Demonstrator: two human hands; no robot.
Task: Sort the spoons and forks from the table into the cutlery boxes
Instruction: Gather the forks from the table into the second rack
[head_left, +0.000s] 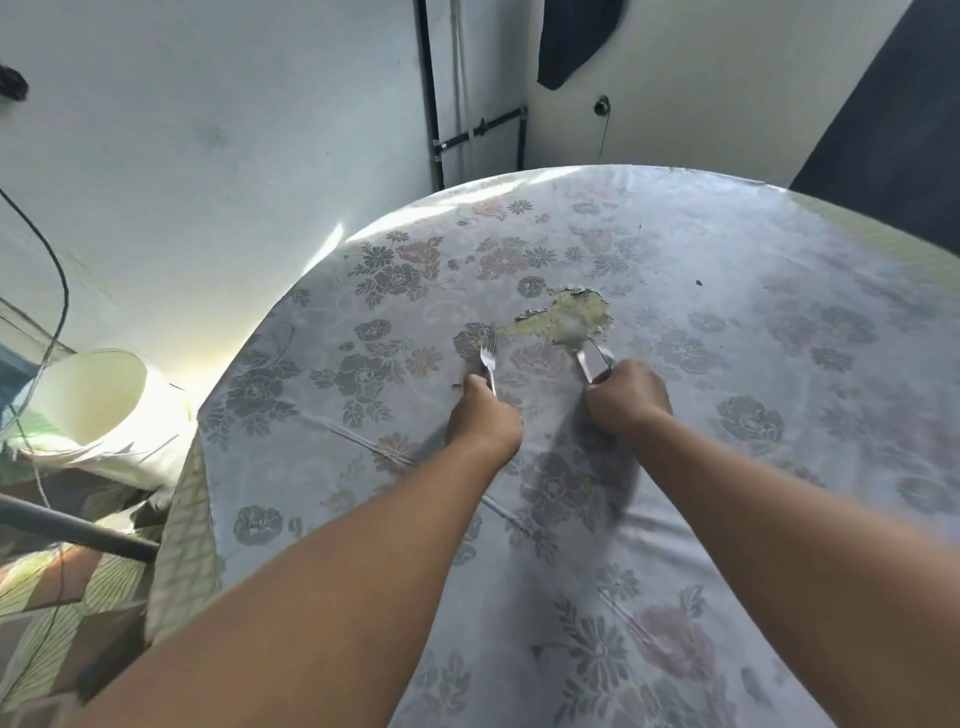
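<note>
Cutlery is all in the person's grasp at this moment, held out over the middle of the round surface (675, 467). The left hand (483, 421) is curled into a fist round the handle of a fork (488, 356), whose tines point away from the person toward twelve o'clock and sit low over the flowered cloth. The right hand (628, 397), just beside it at three o'clock, is likewise closed tight round more than one metal handle; a spoon (571, 340) sticks out of that fist, its bowl blurred, and at least one other thin handle shows beside it, though I cannot tell what kind of piece it is. The spoon's bowl lies over a worn patch (566, 314) where the cloth's print has peeled away to a yellowish layer. Both bare forearms reach in from six o'clock.

Off the surface at nine o'clock a white bucket (98, 405) lies tipped on its side with its mouth open toward the viewer. Dark pipes (431, 104) run down the pale wall at twelve o'clock, and a dark cloth (571, 36) hangs up near one o'clock.
</note>
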